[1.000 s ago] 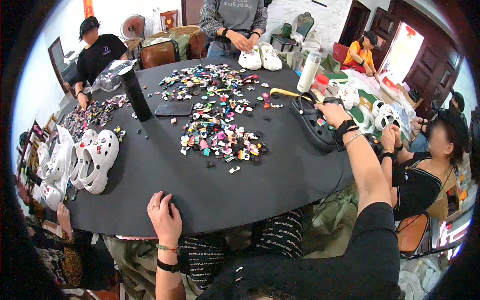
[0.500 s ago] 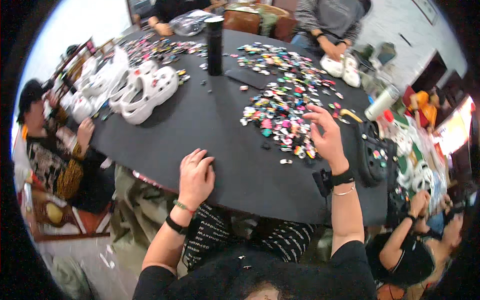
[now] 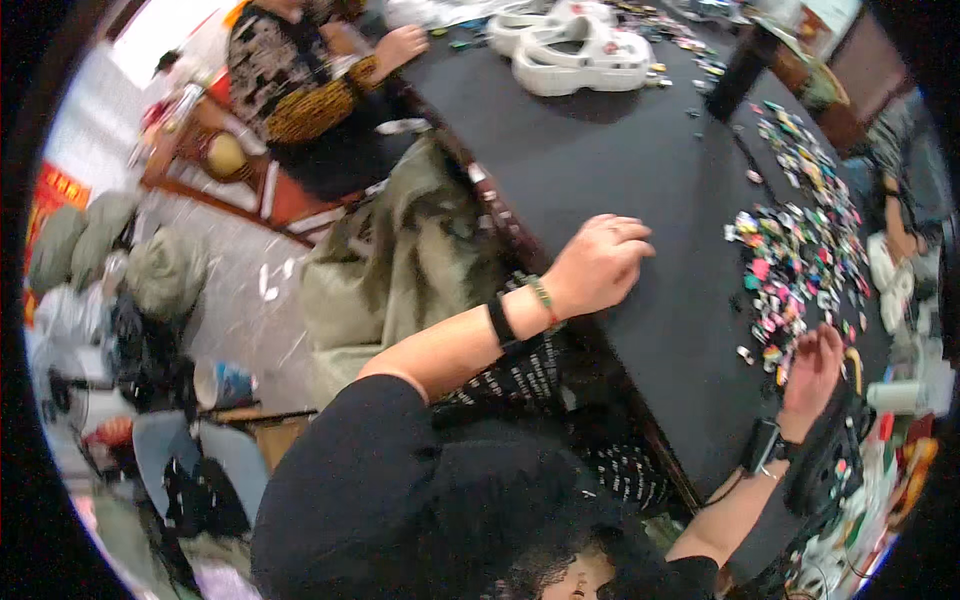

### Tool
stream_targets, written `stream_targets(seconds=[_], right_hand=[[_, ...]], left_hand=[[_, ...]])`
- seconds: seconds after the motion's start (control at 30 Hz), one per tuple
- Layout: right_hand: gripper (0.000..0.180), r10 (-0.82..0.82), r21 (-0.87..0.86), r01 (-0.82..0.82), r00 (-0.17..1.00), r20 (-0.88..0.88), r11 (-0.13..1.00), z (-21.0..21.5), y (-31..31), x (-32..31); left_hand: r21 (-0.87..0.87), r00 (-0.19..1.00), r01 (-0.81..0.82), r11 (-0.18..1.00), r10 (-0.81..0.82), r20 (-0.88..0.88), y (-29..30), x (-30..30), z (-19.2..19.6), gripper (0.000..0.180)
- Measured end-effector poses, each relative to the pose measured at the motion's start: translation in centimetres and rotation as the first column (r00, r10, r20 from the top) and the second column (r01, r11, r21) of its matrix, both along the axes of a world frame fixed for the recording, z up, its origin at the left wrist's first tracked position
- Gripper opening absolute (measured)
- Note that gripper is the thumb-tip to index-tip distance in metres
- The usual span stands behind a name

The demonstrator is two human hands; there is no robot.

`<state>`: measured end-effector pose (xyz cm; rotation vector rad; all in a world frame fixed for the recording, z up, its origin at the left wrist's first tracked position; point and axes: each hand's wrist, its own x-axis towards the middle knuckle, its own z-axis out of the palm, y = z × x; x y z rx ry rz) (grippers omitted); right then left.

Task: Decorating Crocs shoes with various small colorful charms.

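My left hand [image 3: 602, 265] hovers over or lies at the near edge of the black table [image 3: 590, 160], fingers loosely bent, with nothing visible in it. Farther right, my right hand [image 3: 812, 368] is open at the near end of a pile of small colourful shoe charms [image 3: 780, 270]; its fingers are raised and look bare, though whether the tips touch the charms I cannot tell. Just beyond my right wrist lies a black clog [image 3: 835, 450] with charms on it. A pair of white clogs [image 3: 580, 65] stands at the far side.
A dark upright cylinder [image 3: 742, 70] stands behind the pile. At the right edge are a pale bottle [image 3: 893, 398] and another white clog [image 3: 890, 290]. A person's hand [image 3: 403, 45] rests at the table's far left. An olive sack [image 3: 410, 250] is against the table's near left side.
My view has swung left, bringing the floor, chairs and bags into sight; the table now sits farther right. Both hands remain empty-looking, and my right hand stays beside the charms.
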<state>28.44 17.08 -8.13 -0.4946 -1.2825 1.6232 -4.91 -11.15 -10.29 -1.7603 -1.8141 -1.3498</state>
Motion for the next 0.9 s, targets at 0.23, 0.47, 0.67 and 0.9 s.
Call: stream_targets(seconds=[0.23,0.47,0.67,0.9], right_hand=[[0.018,0.012,-0.135,-0.009,1.000,0.019,0.991,-1.7,-1.9,-3.0],[0.014,0.029,-0.071,-0.026,0.999,0.044,0.997,-2.0,-1.9,-2.1],[0.014,0.011,-0.062,-0.007,0.998,0.067,0.998,-2.7,-3.3,-3.3],[0.011,-0.082,-0.009,0.084,0.988,0.130,0.996,-1.5,-3.8,-3.2]], left_hand=[[0.079,0.892,-0.451,0.889,0.445,0.085,-9.2,-3.6,-2.8,0.034],[-0.224,0.455,-0.866,0.447,0.890,0.019,-21.8,-15.4,-17.2,0.041],[-0.863,0.193,-0.473,-0.176,0.935,-0.297,-32.8,-18.3,-26.0,0.104],[-0.994,0.382,0.084,0.068,0.919,0.095,-31.7,-19.3,-34.6,0.069]])
